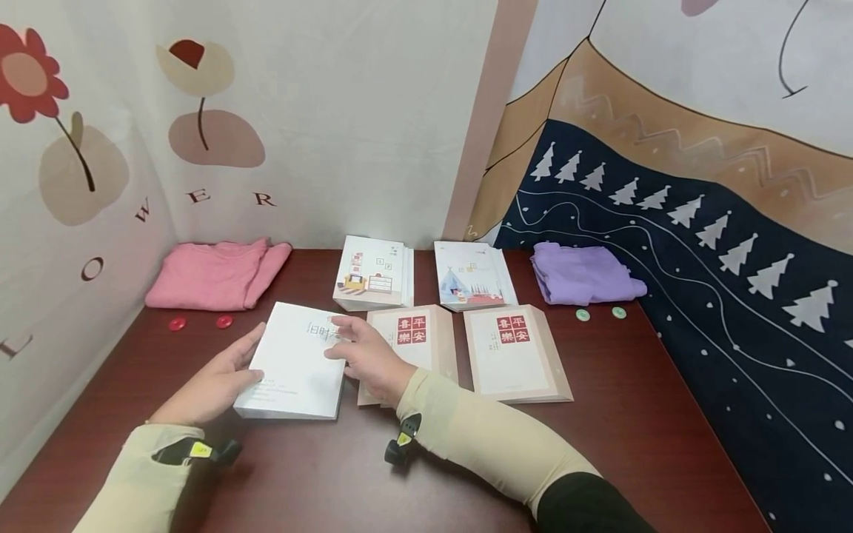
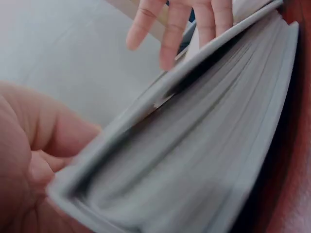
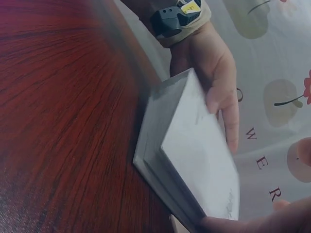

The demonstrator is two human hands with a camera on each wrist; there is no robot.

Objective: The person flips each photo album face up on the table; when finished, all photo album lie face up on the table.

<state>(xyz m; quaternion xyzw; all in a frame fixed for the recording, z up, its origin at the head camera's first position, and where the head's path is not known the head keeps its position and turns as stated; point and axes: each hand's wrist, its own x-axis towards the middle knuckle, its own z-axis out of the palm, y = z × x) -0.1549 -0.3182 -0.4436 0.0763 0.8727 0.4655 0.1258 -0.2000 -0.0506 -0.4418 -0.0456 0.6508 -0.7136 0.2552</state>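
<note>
A thick white book [image 1: 293,374] with grey lettering lies at the left-centre of the table, tilted in the wrist views. My left hand [image 1: 223,381] grips its left edge, thumb on the cover. The left wrist view shows the page block [image 2: 194,141], blurred, below the cover. Over the book's upper right corner is my right hand [image 1: 369,359], its fingers [image 2: 172,36] fairly straight and spread in the left wrist view. Two beige-edged books with red characters lie to the right: one [image 1: 436,337] partly behind the right hand, the other [image 1: 516,363] farther right.
Two stacks of illustrated white books, left [image 1: 373,270] and right [image 1: 469,274], stand at the back. Folded pink cloth [image 1: 209,277] lies back left with two red buttons [image 1: 223,321] before it. Purple cloth [image 1: 583,274] lies back right, near two green buttons [image 1: 618,312]. Printed curtains border the table.
</note>
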